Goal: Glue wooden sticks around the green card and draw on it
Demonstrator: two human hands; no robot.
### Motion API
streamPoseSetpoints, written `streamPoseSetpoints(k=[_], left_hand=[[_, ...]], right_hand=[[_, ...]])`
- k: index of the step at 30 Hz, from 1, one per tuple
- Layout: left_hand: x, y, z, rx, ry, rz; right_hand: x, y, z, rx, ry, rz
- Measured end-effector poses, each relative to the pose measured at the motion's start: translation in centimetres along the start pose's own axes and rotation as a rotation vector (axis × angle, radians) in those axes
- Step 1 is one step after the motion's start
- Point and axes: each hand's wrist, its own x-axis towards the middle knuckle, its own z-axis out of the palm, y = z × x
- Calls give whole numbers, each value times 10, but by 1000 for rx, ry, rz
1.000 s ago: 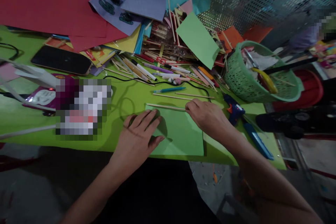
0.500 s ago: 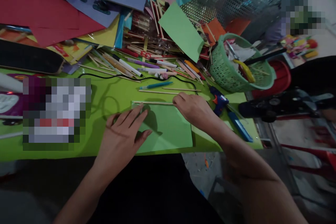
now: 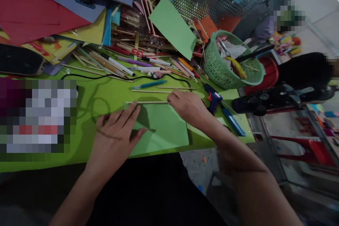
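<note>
A sheet of green paper (image 3: 164, 127) lies flat at the front of the table, a thin wooden stick (image 3: 152, 102) along its far edge. My left hand (image 3: 116, 125) rests over the paper's left side, fingers stretched out and the thumb apart. Its fingertips touch the stick near the left end. At the right end, my right hand (image 3: 186, 106) is closed with its fingers on the stick, hiding that end. Just beyond lie another wooden stick (image 3: 148, 91) and a teal pen (image 3: 149, 84).
A blue glue gun (image 3: 212, 97) and a blue cutter (image 3: 233, 122) lie right of my right hand. Behind them stands a green basket (image 3: 225, 67) of tools. Pens, sticks and coloured paper (image 3: 174, 28) are heaped at the back. A black cable (image 3: 100, 75) crosses the table.
The whole view has shifted, so things appear a little further left. Both hands keep their places on the stick and paper.
</note>
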Motion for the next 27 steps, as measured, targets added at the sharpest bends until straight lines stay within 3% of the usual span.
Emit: streamPoseSetpoints(k=[6,11,17,22,27], left_hand=[[1,1,1,23,8,11],[1,0,2,7,10,4],[1,0,2,-4,-18,-17],[1,-1,1,-12,-42,-37],[1,-2,6,19,-14,-11]], right_hand=[[1,0,7,28,33,3],[-2,3,1,63,12,12],[-26,22,-7,191,137,166],[-51,33,1,326,265,225],[-59,31,17,388,252,272]])
